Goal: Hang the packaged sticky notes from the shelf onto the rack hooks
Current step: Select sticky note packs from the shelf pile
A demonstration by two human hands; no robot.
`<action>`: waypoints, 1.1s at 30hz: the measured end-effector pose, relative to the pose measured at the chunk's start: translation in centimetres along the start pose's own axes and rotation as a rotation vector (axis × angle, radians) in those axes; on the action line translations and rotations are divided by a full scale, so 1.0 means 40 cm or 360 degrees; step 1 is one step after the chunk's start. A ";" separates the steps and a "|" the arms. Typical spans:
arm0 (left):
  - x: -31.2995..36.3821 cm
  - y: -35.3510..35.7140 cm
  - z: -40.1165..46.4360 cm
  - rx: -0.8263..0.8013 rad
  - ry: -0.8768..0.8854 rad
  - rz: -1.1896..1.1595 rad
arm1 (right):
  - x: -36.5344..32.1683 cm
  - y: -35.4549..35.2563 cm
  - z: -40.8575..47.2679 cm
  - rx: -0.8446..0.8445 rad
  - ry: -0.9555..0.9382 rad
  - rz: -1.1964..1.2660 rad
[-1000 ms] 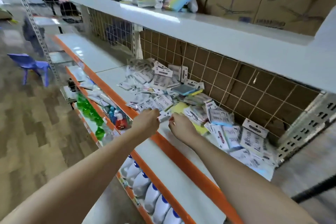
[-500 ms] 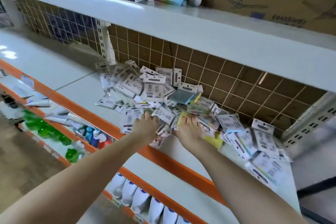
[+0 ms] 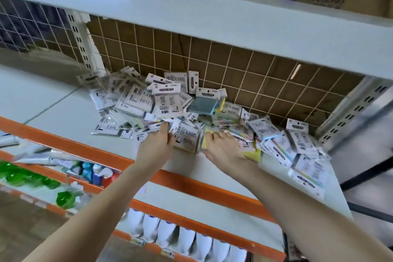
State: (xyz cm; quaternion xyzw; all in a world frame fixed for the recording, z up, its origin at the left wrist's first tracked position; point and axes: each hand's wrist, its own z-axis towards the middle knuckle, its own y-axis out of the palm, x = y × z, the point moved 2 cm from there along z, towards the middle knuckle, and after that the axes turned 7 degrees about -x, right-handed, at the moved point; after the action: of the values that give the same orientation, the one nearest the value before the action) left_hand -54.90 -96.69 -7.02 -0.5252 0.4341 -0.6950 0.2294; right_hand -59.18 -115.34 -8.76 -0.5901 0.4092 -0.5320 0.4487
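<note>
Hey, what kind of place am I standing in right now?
Most likely a shop aisle or its stockroom: white metal shelving with orange edge strips, a heap of retail-packaged sticky notes on the shelf, and rows of white bottles stocked below.

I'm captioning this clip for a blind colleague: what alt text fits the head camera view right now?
Both hands reach into a heap of packaged sticky notes on a white shelf with an orange front edge: the left hand grips a small stack of packs, and the right hand rests on the heap beside it. A wire grid panel backs the shelf.
</note>
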 end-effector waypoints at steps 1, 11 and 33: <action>-0.002 -0.005 -0.004 0.0108 0.0038 -0.0049 | -0.003 -0.006 -0.003 -0.0008 -0.0006 0.0018; 0.037 0.033 -0.014 0.0019 0.0336 -0.0819 | -0.012 -0.030 -0.112 -0.0005 -0.0038 -0.0035; 0.118 0.115 0.001 -0.0351 -0.0088 -0.1386 | 0.196 0.017 -0.285 0.0355 0.1250 0.2331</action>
State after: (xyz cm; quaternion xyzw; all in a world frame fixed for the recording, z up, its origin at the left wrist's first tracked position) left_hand -57.11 -102.76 -8.41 -0.6987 0.2379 -0.6620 -0.1304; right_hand -69.73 -124.13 -7.02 0.1007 0.7606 -0.3103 0.5614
